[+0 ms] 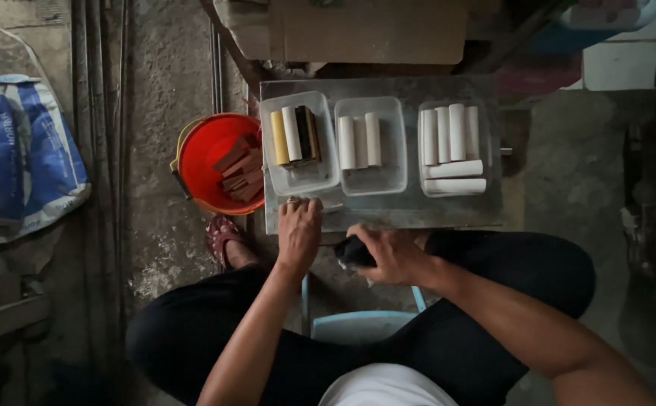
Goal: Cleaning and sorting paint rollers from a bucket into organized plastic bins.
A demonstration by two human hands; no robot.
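The right hand [396, 254] is curled tight around a small dark block-shaped object [354, 251], holding it just off the near edge of the low grey metal-topped work table [403, 210], at about 6 o'clock from the middle clear plastic tray [371, 177]. The left hand [299, 229] rests fingers-down on the table's near edge, loosely closed; whether it pinches anything I cannot tell.

At 12 o'clock from the left hand sits a clear plastic tray [299, 179] with a yellow stick, a white stick and dark pieces. The middle tray holds three white cylindrical sticks [359, 140]. At 3 o'clock lies a loose stack of white cylinders [452, 146].

To work well here, I judge the left hand should keep pressing down to steady the table while the right keeps the dark object low and square to the edge. The round red plastic bucket of brown wooden strips [219, 162], at 9 o'clock, lies close to the left elbow's path, so sweeping moves risk knocking it.
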